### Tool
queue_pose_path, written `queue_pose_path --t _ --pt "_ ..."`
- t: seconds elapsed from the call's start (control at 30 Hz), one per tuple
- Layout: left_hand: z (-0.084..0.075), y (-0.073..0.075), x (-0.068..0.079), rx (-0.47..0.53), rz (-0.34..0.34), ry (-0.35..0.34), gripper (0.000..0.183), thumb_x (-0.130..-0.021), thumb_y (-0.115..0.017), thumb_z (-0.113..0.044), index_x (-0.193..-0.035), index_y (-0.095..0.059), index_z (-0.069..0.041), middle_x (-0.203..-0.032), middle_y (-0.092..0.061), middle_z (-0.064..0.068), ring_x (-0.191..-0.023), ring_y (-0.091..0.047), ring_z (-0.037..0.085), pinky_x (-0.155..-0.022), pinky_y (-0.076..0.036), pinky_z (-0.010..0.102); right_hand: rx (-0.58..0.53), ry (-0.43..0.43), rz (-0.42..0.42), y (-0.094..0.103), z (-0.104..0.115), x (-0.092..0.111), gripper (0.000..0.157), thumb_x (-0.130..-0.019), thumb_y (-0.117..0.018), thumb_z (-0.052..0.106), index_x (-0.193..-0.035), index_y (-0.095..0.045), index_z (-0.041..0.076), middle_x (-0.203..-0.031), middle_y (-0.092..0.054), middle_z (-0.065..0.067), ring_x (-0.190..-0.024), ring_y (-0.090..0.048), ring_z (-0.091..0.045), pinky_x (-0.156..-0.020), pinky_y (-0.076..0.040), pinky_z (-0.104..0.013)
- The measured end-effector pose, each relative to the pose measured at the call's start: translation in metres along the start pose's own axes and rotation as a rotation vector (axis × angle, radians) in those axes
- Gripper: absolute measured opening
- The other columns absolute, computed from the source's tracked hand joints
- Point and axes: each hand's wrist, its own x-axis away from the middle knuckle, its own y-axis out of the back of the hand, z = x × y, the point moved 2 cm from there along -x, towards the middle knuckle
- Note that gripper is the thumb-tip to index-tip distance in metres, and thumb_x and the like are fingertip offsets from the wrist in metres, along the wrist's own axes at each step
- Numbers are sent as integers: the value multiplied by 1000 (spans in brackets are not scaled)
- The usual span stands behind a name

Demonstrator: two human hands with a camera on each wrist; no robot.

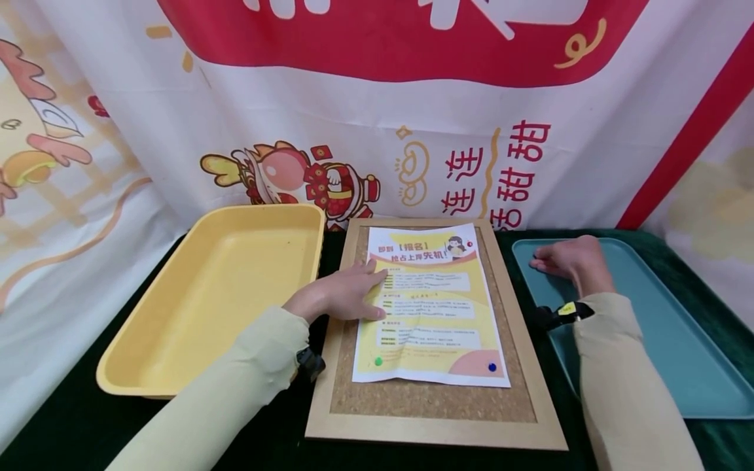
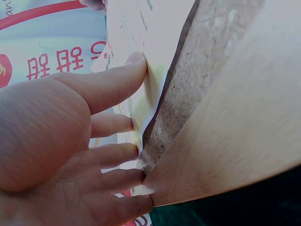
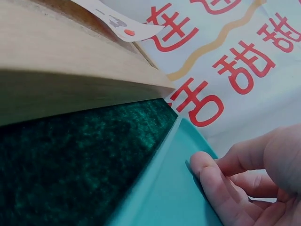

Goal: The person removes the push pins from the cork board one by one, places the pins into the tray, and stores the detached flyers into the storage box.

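A yellow and white printed poster (image 1: 427, 333) lies on a cork board (image 1: 436, 400) with a wooden frame. A green pin (image 1: 378, 361) sits at its lower left, a blue pin (image 1: 492, 367) at its lower right and a red pin (image 1: 469, 244) at its upper right. My left hand (image 1: 347, 291) rests with spread fingers over the poster's left edge, its thumb (image 2: 136, 63) on the paper. My right hand (image 1: 574, 258) is at the far left corner of the teal tray (image 1: 654, 314), fingers bent and fingertips low at its surface. I cannot tell whether they pinch anything.
A yellow plastic bin (image 1: 218, 294) stands left of the board. Dark green cloth (image 3: 70, 169) covers the table beneath everything. Behind hangs a white printed banner (image 1: 353, 104) with red lettering and cartoon figures, close to the far edges of board, bin and tray.
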Motion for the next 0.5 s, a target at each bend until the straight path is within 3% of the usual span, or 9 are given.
queue_pose_path --t 0.3,0.5 --pt "0 -2 -1 -6 -2 -8 84 -104 -66 -41 -171 -23 -14 -180 -5 15 -167 -5 40 -136 -12 52 3 14 3 0 -5 -3 42 -108 -64 27 -141 -57 2 -72 -75 9 -74 -79 -7 -78 -62 -22" --pt "0 -1 0 7 -7 1 84 -104 -67 -42 -170 -24 -15 -180 -6 14 -167 -5 39 -136 -12 53 -29 34 29 2 -5 -3 42 -108 -64 24 -144 -58 3 -73 -75 9 -76 -79 -6 -80 -62 -22"
